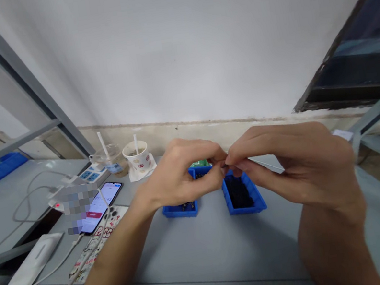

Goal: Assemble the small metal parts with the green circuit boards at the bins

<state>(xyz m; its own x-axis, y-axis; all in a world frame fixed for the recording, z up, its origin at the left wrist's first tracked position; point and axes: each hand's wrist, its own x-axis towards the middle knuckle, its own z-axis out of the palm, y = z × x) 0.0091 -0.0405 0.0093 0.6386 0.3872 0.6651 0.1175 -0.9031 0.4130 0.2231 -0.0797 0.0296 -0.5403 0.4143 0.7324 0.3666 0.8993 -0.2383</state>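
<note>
My left hand [189, 169] and my right hand [287, 160] meet fingertip to fingertip above the table. Each is closed in a pinch; a tiny dark piece shows between the fingertips, too small to name. Beneath my right fingers sits a blue bin [247, 210] filled with small black parts [238, 192]. Another blue bin [181, 213], partly hidden by my left hand, has compartments with small metallic and dark parts. A green item [200, 163] shows behind the bins.
On the left of the grey table [209, 256] are a lit phone [102, 206], a power strip [95, 174], white cables and a white packet [31, 264]. Two cups with straws, one paper [139, 160] and one clear [114, 160], stand at the back. A wall rises behind.
</note>
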